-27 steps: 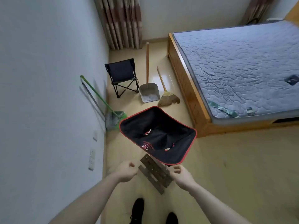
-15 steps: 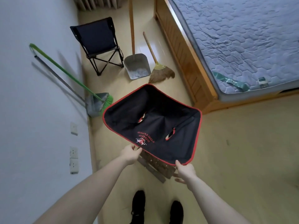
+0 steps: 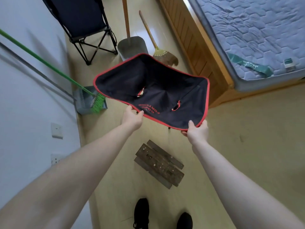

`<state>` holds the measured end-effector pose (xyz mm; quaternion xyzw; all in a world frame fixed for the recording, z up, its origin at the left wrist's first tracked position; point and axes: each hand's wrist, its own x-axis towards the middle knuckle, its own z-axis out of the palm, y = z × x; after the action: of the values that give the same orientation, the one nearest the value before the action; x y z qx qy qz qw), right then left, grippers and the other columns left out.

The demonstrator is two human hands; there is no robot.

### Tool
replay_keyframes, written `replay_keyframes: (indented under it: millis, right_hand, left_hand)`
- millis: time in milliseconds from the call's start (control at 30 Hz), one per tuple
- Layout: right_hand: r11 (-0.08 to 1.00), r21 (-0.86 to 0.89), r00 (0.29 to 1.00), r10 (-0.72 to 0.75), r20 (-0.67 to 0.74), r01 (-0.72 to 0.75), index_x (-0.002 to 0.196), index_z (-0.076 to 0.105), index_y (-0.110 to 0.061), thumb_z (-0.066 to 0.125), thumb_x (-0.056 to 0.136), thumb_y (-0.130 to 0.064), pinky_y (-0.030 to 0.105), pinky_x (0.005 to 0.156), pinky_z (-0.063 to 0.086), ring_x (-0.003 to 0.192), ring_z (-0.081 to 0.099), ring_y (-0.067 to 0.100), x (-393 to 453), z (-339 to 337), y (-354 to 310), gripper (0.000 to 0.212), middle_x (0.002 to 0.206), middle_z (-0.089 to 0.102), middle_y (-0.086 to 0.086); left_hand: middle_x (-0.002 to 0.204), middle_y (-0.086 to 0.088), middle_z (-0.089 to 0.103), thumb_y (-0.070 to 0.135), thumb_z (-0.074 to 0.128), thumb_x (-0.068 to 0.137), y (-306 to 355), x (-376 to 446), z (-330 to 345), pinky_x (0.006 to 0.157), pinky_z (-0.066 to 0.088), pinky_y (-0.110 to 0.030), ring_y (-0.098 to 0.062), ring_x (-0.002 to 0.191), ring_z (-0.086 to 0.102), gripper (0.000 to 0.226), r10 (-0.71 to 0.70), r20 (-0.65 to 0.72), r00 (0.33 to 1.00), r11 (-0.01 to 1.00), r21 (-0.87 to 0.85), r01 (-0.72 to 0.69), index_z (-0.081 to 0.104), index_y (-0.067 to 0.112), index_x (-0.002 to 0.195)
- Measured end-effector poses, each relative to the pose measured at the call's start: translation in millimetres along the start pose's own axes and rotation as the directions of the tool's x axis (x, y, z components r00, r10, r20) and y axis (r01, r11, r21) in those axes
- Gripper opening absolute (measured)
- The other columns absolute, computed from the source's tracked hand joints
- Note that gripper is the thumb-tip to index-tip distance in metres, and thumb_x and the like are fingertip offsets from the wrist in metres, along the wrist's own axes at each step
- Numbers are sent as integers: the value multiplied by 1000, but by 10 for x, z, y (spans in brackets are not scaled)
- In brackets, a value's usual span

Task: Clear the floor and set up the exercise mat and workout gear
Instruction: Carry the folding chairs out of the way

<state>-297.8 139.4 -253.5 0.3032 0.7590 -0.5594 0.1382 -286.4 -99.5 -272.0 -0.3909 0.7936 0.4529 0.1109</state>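
Arms stretch forward, left hand (image 3: pixel 132 119) and right hand (image 3: pixel 197 131) pinching the black chair seat's (image 3: pixel 153 90) red-trimmed near edge.

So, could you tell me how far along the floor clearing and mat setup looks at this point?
Early. Nothing looks finished: no mat or workout gear shows. In hand: the left hand and right hand grip the red rim of the black fabric chair. Left: the wooden stool, second folding chair, shovel, straw broom and green broom with dustpan are on the floor.

A home bedroom: wood-framed bed (image 3: pixel 206 52) with mattress (image 3: pixel 257 30).
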Motion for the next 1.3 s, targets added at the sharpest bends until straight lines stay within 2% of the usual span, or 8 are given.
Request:
replay_keyframes:
  millis: [200,333,467,533,700,800,933,1300]
  right_hand:
    - [977,-37,976,-210,-57,209,160,15,-35,39,89,-83,46,118,35,149,34,25,-1,126,636,89,167,22,-9]
    - [928,-316,980,-178,87,196,158,23,-23,39,103,-58,38,93,49,98,67,12,-69,-7,1710,68,160,28,-5]
    - [792,-601,945,269,188,-106,158,25,-16,55,101,-41,35,86,47,120,57,31,269,-92,2773,69,155,38,12]
    - [724,-664,893,406,192,-186,159,21,-12,58,98,-36,35,81,46,107,53,29,388,-95,3143,75,152,40,17]
    - [731,-606,825,526,207,-314,161,8,-8,66,96,-29,33,75,51,105,54,28,634,-6,3704,89,144,47,17]
    - [764,-519,803,554,220,-384,152,28,-13,72,90,-26,40,94,53,110,57,26,754,77,3983,77,124,55,7]
    - [778,-355,763,608,220,-519,142,34,-14,71,91,-25,37,81,56,103,57,23,791,31,4095,64,115,55,6]
    - [786,-358,785,590,188,-505,123,43,-19,75,91,-30,45,101,54,112,63,27,-787,-1541,3080,47,119,60,4]
  left_hand:
    - [121,7,62,78,41,89,-478,70,331,94,53,-42,-18,102,67,52,133,-42,990,986,-99,-136,55,33,110]
    - [138,2,46,68,43,96,-1358,31,766,91,50,-35,-10,88,62,60,86,197,977,961,243,-133,59,21,127]
    - [150,-7,32,44,53,98,-2050,231,1254,101,50,-44,-31,120,56,57,-103,381,919,850,513,-118,45,15,146]
    - [151,-10,32,38,58,93,-2277,370,1446,105,47,-45,-37,129,48,65,-144,371,918,822,561,-98,38,14,150]
    - [159,-10,29,43,73,80,-2684,822,1734,110,41,-44,-35,140,38,99,-233,332,914,846,532,22,20,16,159]
    - [143,-8,49,32,80,79,-2834,992,1934,101,44,-36,-29,129,48,94,-253,364,897,901,425,82,28,13,154]
    - [134,-9,56,39,84,73,-2977,990,1965,94,52,-37,-28,118,57,89,-278,344,897,894,433,112,41,12,146]
    - [121,-4,65,40,76,88,-2367,-1292,1066,86,51,-32,-24,107,63,53,-341,439,831,881,457,120,55,15,129]
